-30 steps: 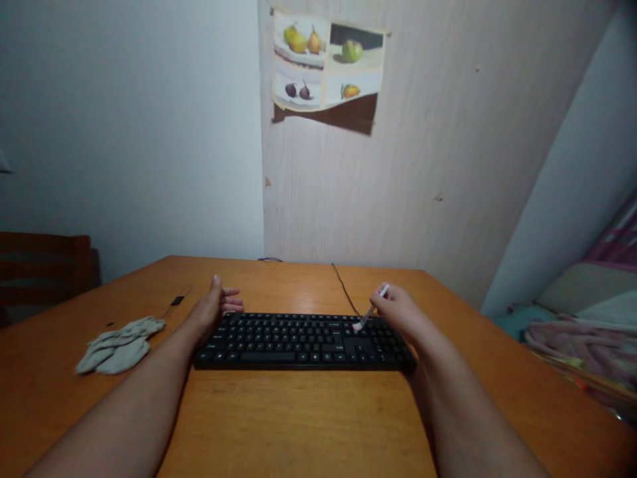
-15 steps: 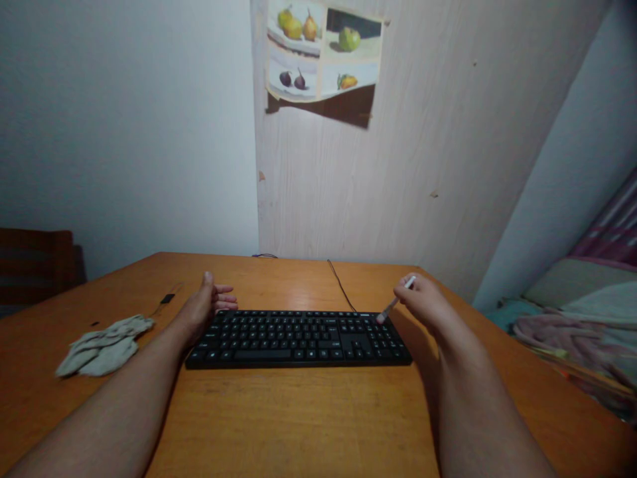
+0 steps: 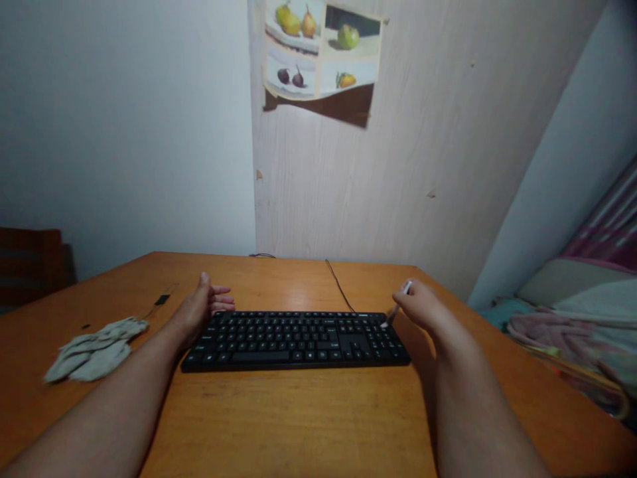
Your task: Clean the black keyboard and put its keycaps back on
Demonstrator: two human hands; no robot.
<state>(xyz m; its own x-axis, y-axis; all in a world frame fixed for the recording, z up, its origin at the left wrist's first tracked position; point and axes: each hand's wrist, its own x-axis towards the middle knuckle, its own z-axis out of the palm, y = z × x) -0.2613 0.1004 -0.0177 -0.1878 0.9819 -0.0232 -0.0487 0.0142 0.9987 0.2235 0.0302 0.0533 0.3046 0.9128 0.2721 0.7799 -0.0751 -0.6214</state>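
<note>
A black keyboard (image 3: 279,340) lies flat on the wooden table, its cable (image 3: 339,285) running back from the rear edge. My left hand (image 3: 202,309) rests at the keyboard's left end, thumb up and fingers apart, holding nothing. In my right hand (image 3: 421,305) is a small brush (image 3: 397,311) with a pale handle, pinched between thumb and fingers. The brush's tip points down at the number keys near the keyboard's right rear corner. Whether the tip touches the keys is hard to tell.
Left of my left forearm lie a pair of whitish cloth gloves (image 3: 97,350), crumpled, and a small black object (image 3: 162,300) with a thin cord. A wooden chair (image 3: 30,265) stands at the far left. Folded fabric (image 3: 542,335) is piled beyond the table's right edge.
My right hand has carried the brush rightward, from the keys left of the number pad onto the number pad. My left hand stays at the keyboard's left end. The view has shifted slightly.
</note>
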